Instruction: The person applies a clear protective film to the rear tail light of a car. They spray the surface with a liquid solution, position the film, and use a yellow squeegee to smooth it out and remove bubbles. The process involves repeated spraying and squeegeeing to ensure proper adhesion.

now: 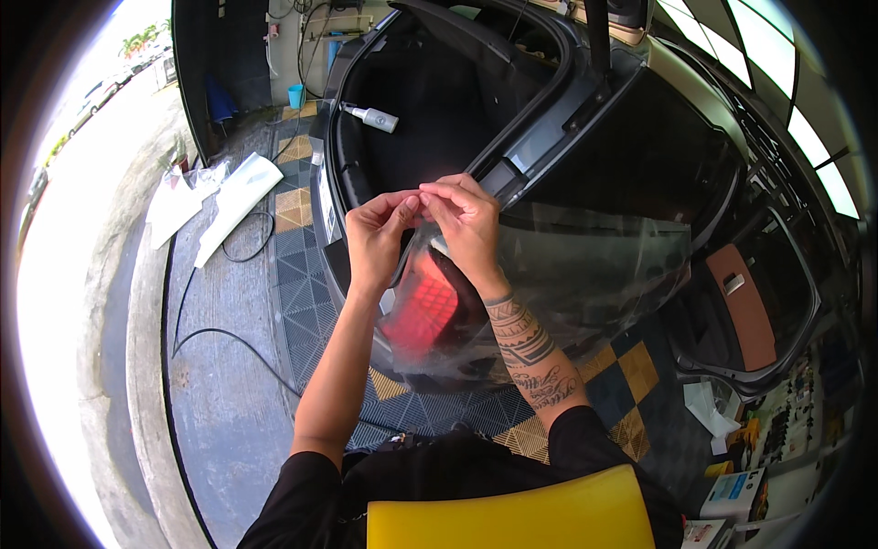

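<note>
A large sheet of clear film [599, 274] drapes over the rear corner of a dark car [540, 151]. Through it shows a red tail light [428, 306], just below my hands. My left hand [375, 236] and my right hand [468, 224] meet at the film's upper edge, thumbs and fingertips pinched close together. Both hands are closed on the film's edge, though the fingers partly hide it. From there the sheet hangs down over the lamp and spreads to the right along the car's side. A white spray bottle [375, 119] lies in the open trunk, beyond my hands.
An open car door [750, 311] juts out at the right. Sheets of white backing [240, 206] lie on the floor at the left, near a black hose [233, 333]. Across the bottom, before my body, is a yellow panel [512, 512]. Boxes [732, 494] stand lower right.
</note>
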A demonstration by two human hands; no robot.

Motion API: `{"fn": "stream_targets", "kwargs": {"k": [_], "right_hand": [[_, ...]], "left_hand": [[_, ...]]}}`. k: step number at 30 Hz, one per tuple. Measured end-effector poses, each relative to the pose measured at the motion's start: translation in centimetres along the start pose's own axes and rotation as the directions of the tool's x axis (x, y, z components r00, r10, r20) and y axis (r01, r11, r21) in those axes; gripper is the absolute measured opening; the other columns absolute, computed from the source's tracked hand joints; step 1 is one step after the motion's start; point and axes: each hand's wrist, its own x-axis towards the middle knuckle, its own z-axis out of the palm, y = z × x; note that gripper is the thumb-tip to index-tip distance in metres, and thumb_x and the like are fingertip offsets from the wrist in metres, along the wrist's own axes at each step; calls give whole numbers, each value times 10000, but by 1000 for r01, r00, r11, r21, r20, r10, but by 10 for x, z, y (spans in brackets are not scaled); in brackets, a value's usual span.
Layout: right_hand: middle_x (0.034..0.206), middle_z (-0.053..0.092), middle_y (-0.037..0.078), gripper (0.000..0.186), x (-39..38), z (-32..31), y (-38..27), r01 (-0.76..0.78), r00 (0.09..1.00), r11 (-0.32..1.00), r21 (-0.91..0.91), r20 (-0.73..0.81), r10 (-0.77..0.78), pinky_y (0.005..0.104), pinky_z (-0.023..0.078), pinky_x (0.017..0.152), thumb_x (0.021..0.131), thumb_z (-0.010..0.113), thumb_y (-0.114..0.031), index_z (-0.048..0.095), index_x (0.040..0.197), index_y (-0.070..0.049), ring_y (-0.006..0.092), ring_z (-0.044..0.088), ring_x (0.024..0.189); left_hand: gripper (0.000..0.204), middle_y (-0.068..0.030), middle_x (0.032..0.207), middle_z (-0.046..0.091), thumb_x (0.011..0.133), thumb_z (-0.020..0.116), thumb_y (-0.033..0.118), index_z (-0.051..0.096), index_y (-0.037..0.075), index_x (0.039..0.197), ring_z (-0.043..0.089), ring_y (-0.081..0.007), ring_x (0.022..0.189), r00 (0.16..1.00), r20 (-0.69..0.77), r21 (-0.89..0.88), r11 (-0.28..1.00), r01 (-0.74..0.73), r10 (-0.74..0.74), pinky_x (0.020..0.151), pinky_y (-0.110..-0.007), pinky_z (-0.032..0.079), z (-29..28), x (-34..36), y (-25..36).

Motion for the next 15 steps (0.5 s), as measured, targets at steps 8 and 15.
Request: {"fn": "stream_targets", "kwargs": {"k": [8,15], "right_hand": [[892,586,74,158,-18,9,6,62,996,971,-231,-46,-74,241,532,663,808,639,76,680,953,29,143,624,776],[867,564,81,126,-27,15,23,34,995,998,-47,-90,-38,265,497,611,790,639,73,639,905,21,162,601,727]], "left_hand": [[178,-91,867,685,915,610,83,663,-73,982,636,-111,781,989,-148,-27,999,-25,21,728,-239,529,2,-10,-6],[160,-74,875,683,870,663,44,658,-66,987,626,-92,789,990,-137,-47,999,17,-23,716,-218,512,1,-18,-17]]}}
